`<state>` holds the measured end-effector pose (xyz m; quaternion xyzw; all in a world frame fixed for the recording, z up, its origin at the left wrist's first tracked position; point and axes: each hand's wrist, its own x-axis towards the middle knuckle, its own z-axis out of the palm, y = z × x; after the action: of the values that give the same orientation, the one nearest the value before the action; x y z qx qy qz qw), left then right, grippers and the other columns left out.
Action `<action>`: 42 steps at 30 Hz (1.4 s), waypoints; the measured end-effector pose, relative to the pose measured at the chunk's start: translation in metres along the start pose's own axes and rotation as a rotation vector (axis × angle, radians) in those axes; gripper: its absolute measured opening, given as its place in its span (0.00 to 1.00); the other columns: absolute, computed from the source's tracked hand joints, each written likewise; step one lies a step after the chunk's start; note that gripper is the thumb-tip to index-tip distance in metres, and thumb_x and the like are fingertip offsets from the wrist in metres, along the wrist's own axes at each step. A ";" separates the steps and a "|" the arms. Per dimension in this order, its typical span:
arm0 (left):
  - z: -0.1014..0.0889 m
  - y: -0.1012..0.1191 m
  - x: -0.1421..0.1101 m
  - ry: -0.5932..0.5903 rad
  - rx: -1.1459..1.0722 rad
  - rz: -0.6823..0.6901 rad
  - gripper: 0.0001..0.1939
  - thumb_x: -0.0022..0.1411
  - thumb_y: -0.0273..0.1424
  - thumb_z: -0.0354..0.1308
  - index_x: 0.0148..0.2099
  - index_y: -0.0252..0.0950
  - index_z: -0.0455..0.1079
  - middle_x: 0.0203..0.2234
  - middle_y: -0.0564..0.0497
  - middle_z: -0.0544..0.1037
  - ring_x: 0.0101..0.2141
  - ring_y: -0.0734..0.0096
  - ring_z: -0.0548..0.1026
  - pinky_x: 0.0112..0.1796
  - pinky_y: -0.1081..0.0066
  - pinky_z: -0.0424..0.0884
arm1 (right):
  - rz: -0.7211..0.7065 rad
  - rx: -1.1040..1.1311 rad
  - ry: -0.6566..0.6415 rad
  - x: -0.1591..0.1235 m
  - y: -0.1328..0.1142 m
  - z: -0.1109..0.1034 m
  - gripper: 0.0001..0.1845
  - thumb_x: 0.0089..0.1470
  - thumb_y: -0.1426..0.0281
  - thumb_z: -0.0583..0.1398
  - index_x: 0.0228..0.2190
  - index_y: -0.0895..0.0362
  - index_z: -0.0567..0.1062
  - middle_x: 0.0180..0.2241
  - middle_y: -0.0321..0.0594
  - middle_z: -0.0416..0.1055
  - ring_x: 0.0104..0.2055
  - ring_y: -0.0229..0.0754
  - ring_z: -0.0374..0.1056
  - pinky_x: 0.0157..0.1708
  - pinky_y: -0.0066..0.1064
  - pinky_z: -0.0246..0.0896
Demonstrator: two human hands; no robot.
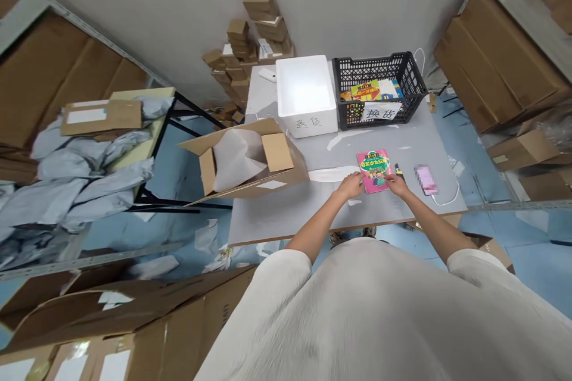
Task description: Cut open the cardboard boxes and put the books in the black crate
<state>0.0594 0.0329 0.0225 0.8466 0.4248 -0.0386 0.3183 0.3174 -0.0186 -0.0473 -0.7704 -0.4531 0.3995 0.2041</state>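
A pink picture book [369, 181] with a green and yellow cover lies on or just above the grey table [268, 220]. My left hand [351, 186] pinches its left edge, and my right hand [397, 185] grips the lower right edge. The fingertips beneath the book are hidden. Just right of the book is a black and yellow marker-like item [399, 171]. Farther right, a pixelated pink phone-like object [426, 180] has a white cable beside it.
Behind the book stand a white foam box [313, 122] and a black plastic crate [379, 119] holding several books. An open carton [281, 181] with grey wrapping sits left, overhanging the table edge. Grey parcels [107, 184] fill the left side; stacked boxes [272, 30] rise against the wall.
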 end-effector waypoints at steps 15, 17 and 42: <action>0.107 0.009 0.037 -0.306 0.043 -0.103 0.41 0.68 0.26 0.58 0.80 0.40 0.55 0.80 0.35 0.56 0.78 0.49 0.57 0.74 0.45 0.59 | -0.023 -0.311 -0.158 0.036 0.062 0.021 0.37 0.55 0.68 0.64 0.66 0.58 0.77 0.73 0.55 0.67 0.77 0.63 0.58 0.75 0.47 0.56; 0.113 0.009 0.037 -0.347 0.064 -0.130 0.45 0.66 0.25 0.58 0.82 0.41 0.50 0.82 0.35 0.51 0.79 0.48 0.55 0.75 0.42 0.55 | -0.034 -0.332 -0.162 0.036 0.065 0.025 0.37 0.55 0.67 0.65 0.66 0.58 0.77 0.72 0.55 0.67 0.78 0.62 0.57 0.76 0.46 0.53; 0.121 -0.003 0.003 -0.338 0.062 -0.275 0.42 0.68 0.30 0.59 0.80 0.37 0.53 0.79 0.31 0.57 0.76 0.43 0.60 0.74 0.41 0.50 | 0.214 0.078 -0.072 0.043 0.048 0.046 0.27 0.49 0.67 0.65 0.52 0.56 0.82 0.45 0.45 0.85 0.48 0.50 0.79 0.49 0.35 0.74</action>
<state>0.0838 -0.0333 -0.0764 0.7716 0.4754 -0.2362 0.3506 0.3181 -0.0082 -0.1254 -0.7909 -0.3594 0.4639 0.1736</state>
